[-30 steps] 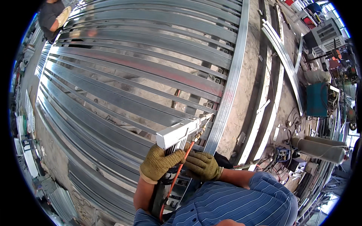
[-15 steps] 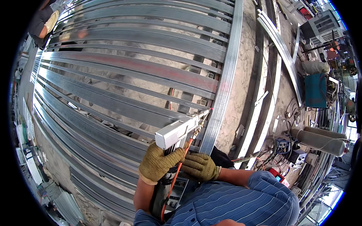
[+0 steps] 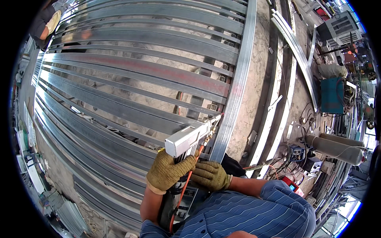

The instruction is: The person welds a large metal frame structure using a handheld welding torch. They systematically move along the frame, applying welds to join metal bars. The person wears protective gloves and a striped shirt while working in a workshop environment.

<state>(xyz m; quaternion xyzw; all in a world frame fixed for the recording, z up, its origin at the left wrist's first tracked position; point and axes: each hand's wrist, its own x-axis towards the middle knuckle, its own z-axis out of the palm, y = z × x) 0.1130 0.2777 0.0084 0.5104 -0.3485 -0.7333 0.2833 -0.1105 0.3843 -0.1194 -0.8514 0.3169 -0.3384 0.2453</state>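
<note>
My left hand (image 3: 168, 171), in an olive work glove, is closed around the handle of a silver handheld welding gun (image 3: 184, 141). The gun's narrow nozzle points away to the upper right. Its tip is at the inner edge of the long metal side rail (image 3: 234, 99), where a flat metal slat (image 3: 158, 77) meets it. An orange hose (image 3: 184, 190) runs down from the gun past my gloves. My right hand (image 3: 210, 175), gloved alike, lies with fingers stretched out beside the handle, close to the rail's near end. Its fingertips are partly hidden behind the hose and handle.
Many parallel slats span the frame to the left. Another person's gloved hand (image 3: 54, 22) is at the far left. Long metal bars (image 3: 295, 51) lie on the floor to the right, near a teal machine (image 3: 332, 95), grey gas cylinders (image 3: 337, 148) and tangled cables.
The welding gun has shifted very slightly to the right in my left hand's hold. My right hand and the frame look almost unchanged.
</note>
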